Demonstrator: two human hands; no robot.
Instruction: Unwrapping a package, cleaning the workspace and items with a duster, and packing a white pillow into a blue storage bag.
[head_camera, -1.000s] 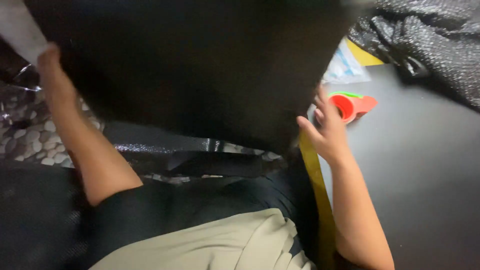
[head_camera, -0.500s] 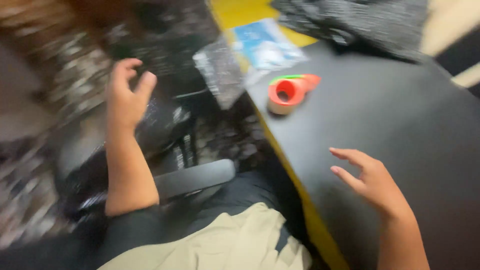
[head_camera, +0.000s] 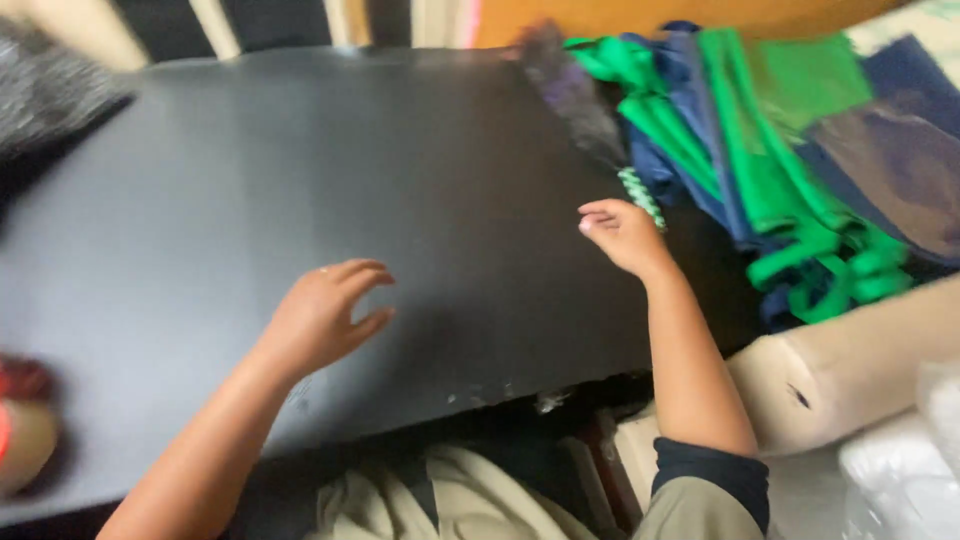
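The black sheet is gone from both hands; left hand (head_camera: 325, 318) hovers empty over the desk (head_camera: 300, 170); right hand (head_camera: 622, 232), fingers loose, now reaches the green cloths (head_camera: 770, 150) at the right edge.

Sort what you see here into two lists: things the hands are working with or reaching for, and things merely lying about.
In hand:
right hand, by the green-and-white cord
pile of green and navy fabric
left hand, empty, over the black table

Lying about:
red tape dispenser
grey glittery cloth
beige roll
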